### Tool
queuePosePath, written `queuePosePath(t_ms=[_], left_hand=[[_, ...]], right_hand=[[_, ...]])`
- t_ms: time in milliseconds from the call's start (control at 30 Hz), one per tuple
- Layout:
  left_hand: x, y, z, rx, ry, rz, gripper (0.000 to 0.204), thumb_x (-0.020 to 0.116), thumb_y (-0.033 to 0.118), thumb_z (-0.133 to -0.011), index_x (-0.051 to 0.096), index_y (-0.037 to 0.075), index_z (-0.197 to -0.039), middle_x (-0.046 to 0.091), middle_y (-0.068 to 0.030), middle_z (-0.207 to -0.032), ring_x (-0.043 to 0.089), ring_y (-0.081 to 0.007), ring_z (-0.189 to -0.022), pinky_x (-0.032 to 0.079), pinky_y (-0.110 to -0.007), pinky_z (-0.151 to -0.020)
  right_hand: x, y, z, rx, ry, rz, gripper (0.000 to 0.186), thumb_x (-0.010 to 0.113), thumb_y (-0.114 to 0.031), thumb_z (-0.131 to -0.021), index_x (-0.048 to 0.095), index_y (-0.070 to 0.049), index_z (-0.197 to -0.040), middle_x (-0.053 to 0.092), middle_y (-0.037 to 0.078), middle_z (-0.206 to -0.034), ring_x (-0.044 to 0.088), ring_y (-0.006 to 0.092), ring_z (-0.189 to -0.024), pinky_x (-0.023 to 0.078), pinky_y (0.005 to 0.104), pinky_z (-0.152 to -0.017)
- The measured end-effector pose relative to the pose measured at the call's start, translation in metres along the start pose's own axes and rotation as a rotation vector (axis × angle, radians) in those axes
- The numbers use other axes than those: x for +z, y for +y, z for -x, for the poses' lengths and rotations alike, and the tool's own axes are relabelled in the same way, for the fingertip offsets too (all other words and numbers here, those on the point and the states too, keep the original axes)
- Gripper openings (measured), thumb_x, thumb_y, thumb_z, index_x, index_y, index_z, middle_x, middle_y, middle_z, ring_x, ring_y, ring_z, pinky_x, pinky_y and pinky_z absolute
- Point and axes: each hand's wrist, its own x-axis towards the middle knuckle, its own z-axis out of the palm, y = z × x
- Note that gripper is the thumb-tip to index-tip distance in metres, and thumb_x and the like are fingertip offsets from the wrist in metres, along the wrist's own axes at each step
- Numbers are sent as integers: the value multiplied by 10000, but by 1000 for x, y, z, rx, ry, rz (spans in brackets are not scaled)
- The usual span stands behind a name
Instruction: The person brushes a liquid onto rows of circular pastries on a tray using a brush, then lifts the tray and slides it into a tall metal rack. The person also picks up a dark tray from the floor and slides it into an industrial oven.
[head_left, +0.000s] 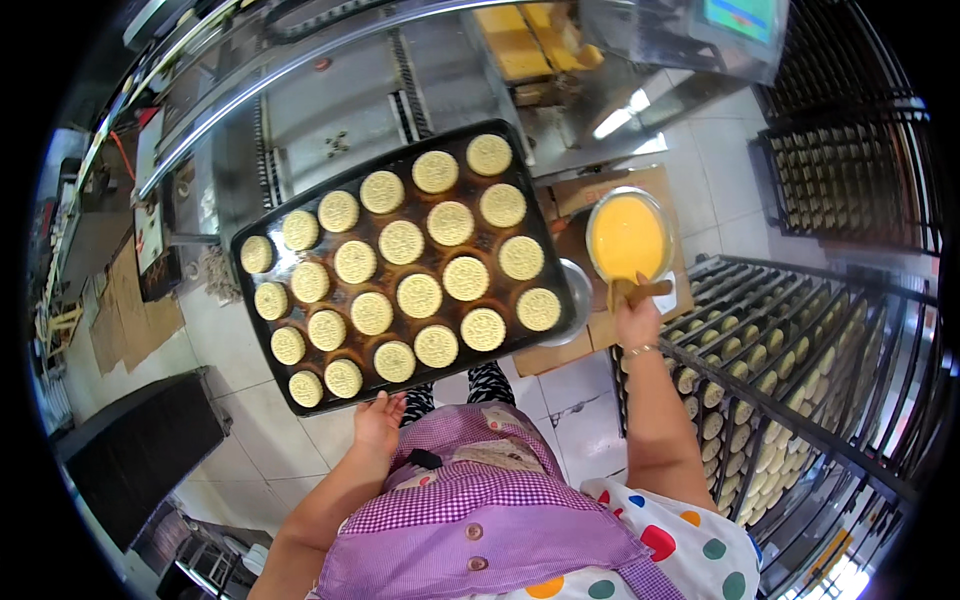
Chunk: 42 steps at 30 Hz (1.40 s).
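A large dark baking tray (pixel 385 318) holds rows of round, pale, pattern-stamped pastries (pixel 419 296). It lies tilted in front of me, its far side over the metal machine. My left hand (pixel 379 425) is at the tray's near edge, fingers closed against the rim; their tips are partly hidden. On the right, a brush with a wooden handle (pixel 655 288) is in the closed fingers of my right hand (pixel 637 318). That hand is at the near rim of a round bowl of yellow liquid (pixel 628 236). The brush's bristles are hard to make out.
Under the bowl is a cardboard box (pixel 565 352), with another round metal container (pixel 576 300) between it and the tray. A black rack (pixel 790 390) loaded with pastries stands close on my right. Beyond the tray runs a metal conveyor machine (pixel 330 100). A dark panel (pixel 145 445) stands at left.
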Motion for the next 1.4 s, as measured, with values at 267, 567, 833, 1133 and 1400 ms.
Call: queuePosePath(t_ms=[267,567,833,1133,1400], left_hand=[[-47,30,20,-255,-239,-352,167,437,190,-969,507,41,-944,609,-97,-833,573,-174,-640,495,-288,-579],[-102,73,20,-73,-227,-585,152,473,152,-950,531,12,-968,617,-80,-832,568,-138,-621,481,-259,-589],[-144,95,11,0,-189,-459,91,541,42,-892,521,12,-976,612,-74,-849,589,-152,-683,493,-258,-624],[-169,107,1,67,-143,-476,135,581,90,-871,513,41,-977,613,-56,-878,591,-151,-740,464,-274,-685],[-181,102,6,72,-169,-475,136,590,71,-864,519,14,-965,592,-62,-846,568,-128,-715,472,-245,-655]], right_hand=[[8,-203,24,331,-263,-1179,582,500,47,-821,359,-85,-1370,569,80,-1179,615,191,-954,546,264,-648],[193,-405,42,-15,-524,-946,511,534,-10,-849,404,-65,-1340,563,76,-1125,595,143,-868,567,250,-572],[153,-311,-60,-122,66,-810,277,583,-39,-838,560,-9,-1113,660,97,-963,648,164,-793,531,299,-654],[256,-457,94,-164,-379,-753,440,628,-84,-781,518,-14,-1201,644,145,-1022,623,224,-966,458,305,-876],[198,-376,-4,-95,-100,-646,355,616,-97,-791,553,-28,-1133,646,165,-1039,645,253,-931,501,351,-795]])
